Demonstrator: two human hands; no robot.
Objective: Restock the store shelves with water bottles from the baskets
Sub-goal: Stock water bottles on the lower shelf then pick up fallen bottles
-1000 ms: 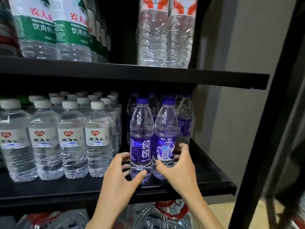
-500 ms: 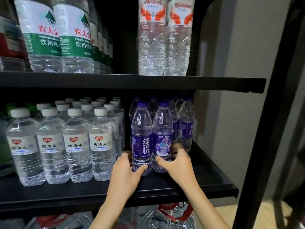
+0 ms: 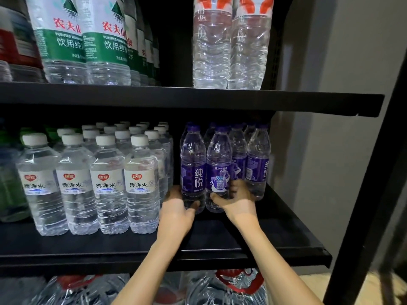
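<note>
Gripping two upright bottles side by side, both hands reach onto the black metal middle shelf [image 3: 220, 241] at the centre of the frame. The left hand [image 3: 176, 208] holds the left clear plastic bottle with a purple label and purple cap [image 3: 193, 168] low on its body, fingers [image 3: 171, 192] curled round its side and thumb across the front. The right hand [image 3: 237, 199] holds the right purple-labelled bottle [image 3: 219, 170] the same way, fingers [image 3: 236, 186] wrapped round its side and thumb on the front near the base. The two bottles touch each other, with more purple-labelled bottles [image 3: 257, 164] just behind them. Rows of clear white-capped bottles with red heart logos [image 3: 141, 183] fill the shelf's left half. On the upper shelf [image 3: 308, 102] stand tall green-labelled bottles [image 3: 105, 40] at upper left and tall red-and-white-labelled bottles [image 3: 211, 47] at upper centre. Large clear jugs with red handles [image 3: 237, 285] show along the bottom edge
</note>
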